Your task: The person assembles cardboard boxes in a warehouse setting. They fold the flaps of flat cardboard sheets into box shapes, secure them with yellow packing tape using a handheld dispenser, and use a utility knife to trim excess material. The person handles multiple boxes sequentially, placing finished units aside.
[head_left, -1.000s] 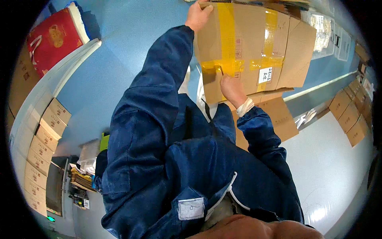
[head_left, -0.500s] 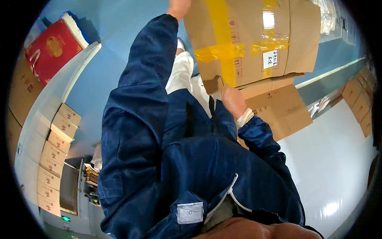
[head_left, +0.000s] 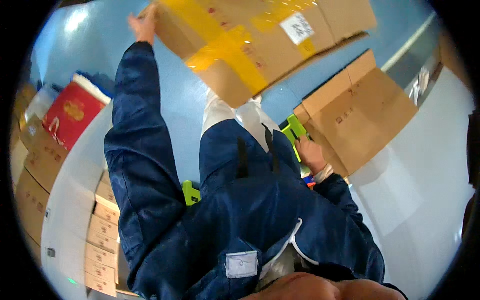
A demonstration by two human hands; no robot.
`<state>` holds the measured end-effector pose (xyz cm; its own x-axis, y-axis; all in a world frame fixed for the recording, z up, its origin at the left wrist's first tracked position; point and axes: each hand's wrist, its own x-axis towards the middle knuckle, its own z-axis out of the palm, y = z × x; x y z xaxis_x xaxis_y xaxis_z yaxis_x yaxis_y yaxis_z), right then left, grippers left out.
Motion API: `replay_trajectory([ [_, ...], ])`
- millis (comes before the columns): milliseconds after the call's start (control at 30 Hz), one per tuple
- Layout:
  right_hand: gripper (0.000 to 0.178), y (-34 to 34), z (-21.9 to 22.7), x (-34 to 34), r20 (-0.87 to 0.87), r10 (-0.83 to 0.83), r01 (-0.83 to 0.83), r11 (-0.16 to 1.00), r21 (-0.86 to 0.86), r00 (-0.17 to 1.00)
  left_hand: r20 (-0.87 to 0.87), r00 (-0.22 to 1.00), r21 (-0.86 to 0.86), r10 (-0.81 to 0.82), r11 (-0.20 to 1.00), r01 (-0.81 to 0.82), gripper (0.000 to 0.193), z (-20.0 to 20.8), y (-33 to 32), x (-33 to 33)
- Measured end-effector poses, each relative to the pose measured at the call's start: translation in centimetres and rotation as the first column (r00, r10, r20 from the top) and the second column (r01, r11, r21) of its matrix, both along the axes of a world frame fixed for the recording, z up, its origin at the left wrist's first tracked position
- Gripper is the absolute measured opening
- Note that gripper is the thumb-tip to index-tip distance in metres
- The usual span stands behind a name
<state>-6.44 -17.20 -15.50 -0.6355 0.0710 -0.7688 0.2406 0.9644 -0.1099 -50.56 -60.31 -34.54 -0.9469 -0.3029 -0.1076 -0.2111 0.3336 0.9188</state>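
My left hand (head_left: 143,26) is stretched far out at the top of the view and grips the left edge of a large cardboard box (head_left: 260,40) taped with yellow strips and bearing a white label. My right hand (head_left: 311,154) is low beside my hip. It rests against a flattened brown cardboard box (head_left: 357,112) and a bright green object (head_left: 294,130). Whether its fingers close on the green object is hidden. Both arms wear dark blue sleeves.
A red carton (head_left: 70,117) and stacked brown boxes (head_left: 32,165) lie at the left. A row of small boxes (head_left: 102,220) lines a white surface at lower left. The floor is blue; a white surface (head_left: 425,190) spreads at the right.
The taped box has risen toward the top of the view with my left hand on its edge. My right hand has left the box's underside and dropped beside the flat cardboard.
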Motion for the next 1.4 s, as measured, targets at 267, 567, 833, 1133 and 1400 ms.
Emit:
replay_trajectory([
  [267, 0.023, 5.1, 8.1, 3.5, -0.222, -0.268, 0.169, 0.907, -0.385, 0.938, -0.004, 0.423, -0.104, -0.906, 0.421, 0.901, 0.025, 18.5, 24.4, 20.6],
  [567, 0.019, 11.7, 15.8, 7.9, -0.49, -0.304, 0.0, 0.85, -0.527, 0.817, -0.186, -0.157, -0.43, -0.97, -0.063, 0.901, 0.013, 29.2, 35.1, 37.5],
  [833, 0.019, 13.5, 18.6, 11.6, -0.701, -0.546, 0.034, 0.799, -0.6, 0.458, -0.219, 0.151, 0.012, -0.964, 0.152, 0.988, 0.019, 30.4, 38.6, 43.3],
  [1133, 0.023, 13.5, 19.1, 8.7, -0.235, -0.926, 0.02, 0.252, -0.968, 0.297, -0.088, 0.349, 0.376, -0.933, 0.293, 0.879, 0.019, 35.9, 42.5, 47.3],
  [1400, 0.027, 12.7, 19.5, 2.7, 0.008, -0.899, 0.063, 0.022, -0.998, 0.438, -0.006, 0.289, 0.241, -0.957, 0.279, 0.93, 0.016, 36.6, 40.4, 41.3],
])
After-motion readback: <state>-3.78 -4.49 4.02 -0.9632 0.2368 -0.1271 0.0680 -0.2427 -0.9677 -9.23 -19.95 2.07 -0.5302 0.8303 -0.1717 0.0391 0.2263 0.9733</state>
